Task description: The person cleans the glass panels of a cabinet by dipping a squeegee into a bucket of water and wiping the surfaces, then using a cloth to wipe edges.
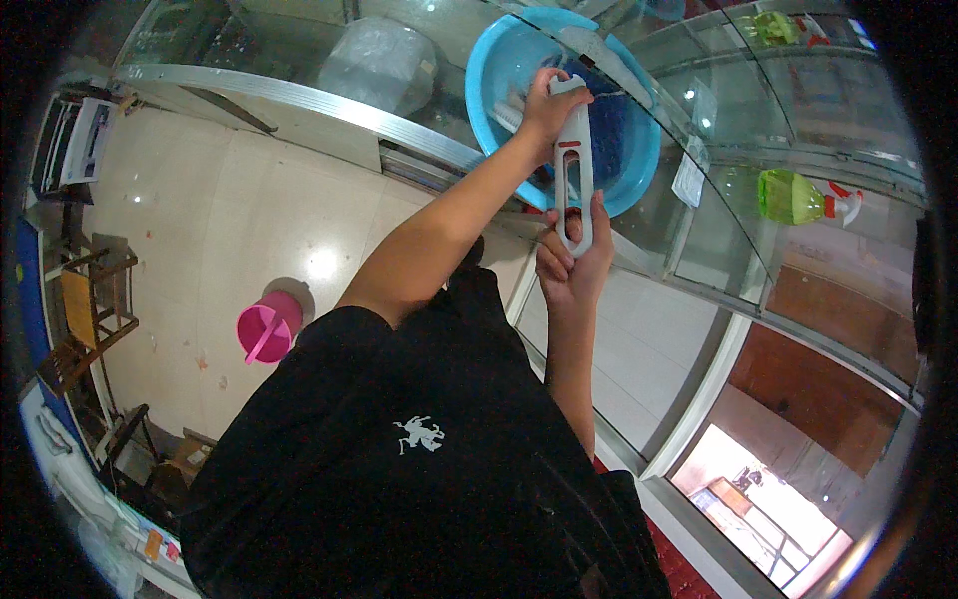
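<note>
My left hand (552,108) grips the upper end of a long white plastic tool (573,146) with a slotted handle and a small red mark. My right hand (572,251) is closed around the lower end of that handle. Both hands hold the tool over a light blue plastic basin (483,71). Inside the basin lies something dark blue (610,138), perhaps cloth or liquid; I cannot tell which. A white bristled brush (507,116) rests at the basin's left inner side. Pale foam or cloth (599,52) shows near its far rim.
The basin stands on a glass counter (284,93) with a metal edge. To the right are a green spray bottle (793,197) and a white paper slip (689,182). Behind the basin's left sits a translucent plastic bag (382,64). A pink bucket (269,329) and a wooden chair (82,307) stand on the tiled floor.
</note>
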{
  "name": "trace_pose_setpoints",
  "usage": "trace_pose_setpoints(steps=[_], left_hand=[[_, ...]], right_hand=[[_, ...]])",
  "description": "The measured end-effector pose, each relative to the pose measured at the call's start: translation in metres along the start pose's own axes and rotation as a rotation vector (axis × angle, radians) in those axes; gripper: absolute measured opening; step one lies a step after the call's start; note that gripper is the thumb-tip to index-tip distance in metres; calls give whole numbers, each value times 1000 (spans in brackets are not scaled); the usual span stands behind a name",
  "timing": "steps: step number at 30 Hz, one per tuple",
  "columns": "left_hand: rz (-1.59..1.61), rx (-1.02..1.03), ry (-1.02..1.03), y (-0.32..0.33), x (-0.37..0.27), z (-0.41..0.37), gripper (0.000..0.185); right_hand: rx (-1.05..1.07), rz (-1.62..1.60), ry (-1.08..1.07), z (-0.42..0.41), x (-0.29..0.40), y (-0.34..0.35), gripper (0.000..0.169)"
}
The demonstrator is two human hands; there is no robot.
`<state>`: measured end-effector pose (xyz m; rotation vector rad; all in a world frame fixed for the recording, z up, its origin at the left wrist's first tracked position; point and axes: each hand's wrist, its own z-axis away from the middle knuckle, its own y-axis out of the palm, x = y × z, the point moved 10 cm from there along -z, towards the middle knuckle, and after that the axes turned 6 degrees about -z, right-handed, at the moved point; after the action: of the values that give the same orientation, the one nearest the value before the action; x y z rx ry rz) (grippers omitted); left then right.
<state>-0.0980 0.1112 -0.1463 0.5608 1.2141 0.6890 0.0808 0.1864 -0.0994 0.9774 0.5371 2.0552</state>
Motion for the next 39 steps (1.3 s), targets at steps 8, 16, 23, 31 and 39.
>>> trace_pose_setpoints(steps=[8,16,23,31,39], left_hand=[[38,46,-12,4,-1,2,43],[22,70,-29,5,1,2,45],[23,54,-11,6,-1,3,37],[63,23,10,-2,4,-2,36],[26,-38,-11,-6,-1,6,38]], right_hand=[[-23,30,-7,3,-2,1,44],[-9,33,3,8,-6,1,45],[-65,20,-10,9,-4,-4,46],[-74,11,-24,9,-2,-3,43],[-46,10,-17,5,3,-5,38]])
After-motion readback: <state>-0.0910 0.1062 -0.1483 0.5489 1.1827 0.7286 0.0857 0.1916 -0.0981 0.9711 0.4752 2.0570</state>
